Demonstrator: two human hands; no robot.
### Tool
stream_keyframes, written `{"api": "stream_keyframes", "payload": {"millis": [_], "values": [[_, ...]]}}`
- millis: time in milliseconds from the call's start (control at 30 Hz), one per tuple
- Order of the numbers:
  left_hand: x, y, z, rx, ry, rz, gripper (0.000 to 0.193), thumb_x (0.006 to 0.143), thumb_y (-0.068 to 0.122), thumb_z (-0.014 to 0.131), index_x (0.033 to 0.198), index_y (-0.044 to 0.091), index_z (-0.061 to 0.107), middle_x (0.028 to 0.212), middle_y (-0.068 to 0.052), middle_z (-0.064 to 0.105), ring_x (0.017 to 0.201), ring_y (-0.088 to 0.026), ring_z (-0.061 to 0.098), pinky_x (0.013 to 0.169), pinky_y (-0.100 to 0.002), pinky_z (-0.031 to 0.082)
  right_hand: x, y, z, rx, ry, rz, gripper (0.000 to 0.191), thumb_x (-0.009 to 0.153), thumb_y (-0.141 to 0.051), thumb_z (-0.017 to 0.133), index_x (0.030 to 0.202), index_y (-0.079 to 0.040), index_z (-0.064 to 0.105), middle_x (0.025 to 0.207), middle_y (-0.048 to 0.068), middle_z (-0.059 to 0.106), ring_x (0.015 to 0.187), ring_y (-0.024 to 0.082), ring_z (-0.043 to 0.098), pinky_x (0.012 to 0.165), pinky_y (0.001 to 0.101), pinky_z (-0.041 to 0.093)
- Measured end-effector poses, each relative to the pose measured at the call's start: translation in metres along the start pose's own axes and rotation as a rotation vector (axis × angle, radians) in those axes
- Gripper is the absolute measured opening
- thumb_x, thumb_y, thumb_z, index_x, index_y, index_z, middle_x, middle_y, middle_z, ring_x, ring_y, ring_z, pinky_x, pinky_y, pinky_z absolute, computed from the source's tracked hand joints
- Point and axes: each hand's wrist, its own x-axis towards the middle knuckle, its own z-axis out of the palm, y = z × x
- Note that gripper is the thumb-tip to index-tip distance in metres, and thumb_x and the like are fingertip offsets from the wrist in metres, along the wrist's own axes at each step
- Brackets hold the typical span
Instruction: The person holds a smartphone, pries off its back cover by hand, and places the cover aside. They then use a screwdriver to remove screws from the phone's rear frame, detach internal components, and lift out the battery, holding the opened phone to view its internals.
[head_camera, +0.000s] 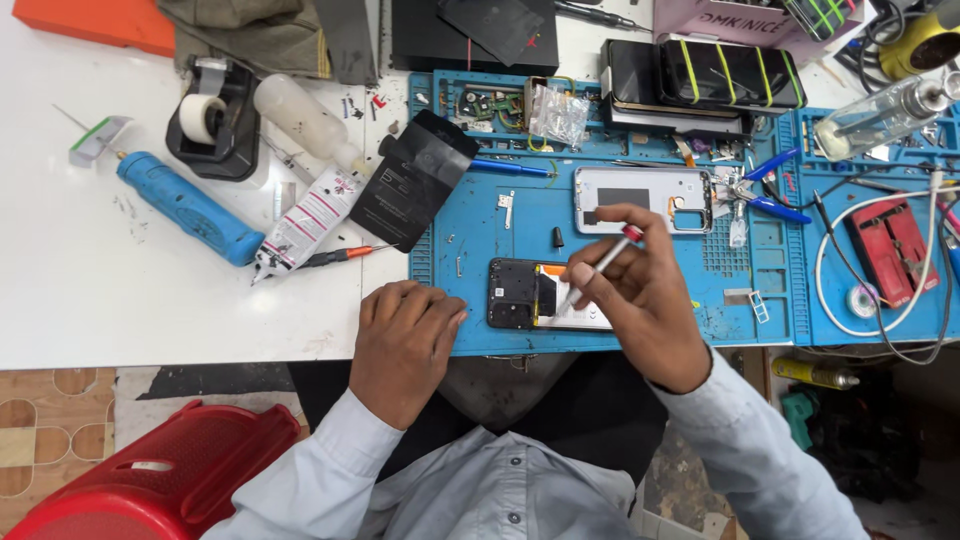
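An opened phone (530, 296) with its black inner board exposed lies near the front edge of the blue work mat (480, 230). My right hand (645, 300) grips a thin silver screwdriver (600, 268) with a red cap, its tip down on the phone. To the left of the phone, my left hand (405, 335) rests on the mat's front corner, fingers curled and holding nothing. A white phone back cover (640, 198) lies just beyond my right hand.
On the white table to the left lie a glue tube (305, 220), a blue powered tool (185, 207), a tape dispenser (213, 118) and a squeeze bottle (300, 118). Blue-handled pliers (770, 190), stacked phones (700, 80) and a red block (890, 250) sit right. A red stool (160, 480) stands below.
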Motion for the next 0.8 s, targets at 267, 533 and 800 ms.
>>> {"api": "stream_keyframes", "payload": {"millis": [267, 533, 800], "values": [[0.003, 0.007, -0.003, 0.005, -0.077, 0.024, 0.036, 0.092, 0.03, 0.074, 0.121, 0.01, 0.068, 0.115, -0.005, 0.064, 0.116, -0.026, 0.056, 0.102, -0.044, 0.04, -0.009, 0.014, -0.008, 0.326, -0.173, 0.581, 0.044, 0.1, -0.017, 0.058, 0.142, -0.004, 0.055, 0.065, 0.003, 0.06, 0.05, 0.008, 0.054, 0.044, 0.023, 0.043], [0.01, 0.012, 0.004, 0.042, -0.197, 0.066, 0.058, 0.089, 0.042, 0.072, 0.133, 0.007, 0.06, 0.13, -0.008, 0.058, 0.129, -0.026, 0.048, 0.113, -0.047, 0.033, -0.018, 0.019, -0.008, 0.602, -0.217, 0.66, 0.051, 0.1, -0.011, 0.055, 0.148, 0.003, 0.047, 0.062, 0.004, 0.059, 0.046, 0.01, 0.055, 0.04, 0.0233, 0.044], [0.009, 0.01, 0.012, 0.067, -0.218, 0.06, 0.055, 0.093, 0.042, 0.07, 0.133, 0.007, 0.06, 0.131, -0.008, 0.058, 0.131, -0.025, 0.049, 0.116, -0.048, 0.032, -0.012, 0.038, -0.017, 1.004, -0.256, 0.672, 0.046, 0.106, -0.007, 0.044, 0.147, 0.014, 0.042, 0.067, 0.005, 0.057, 0.054, 0.01, 0.056, 0.045, 0.0223, 0.048]]}}
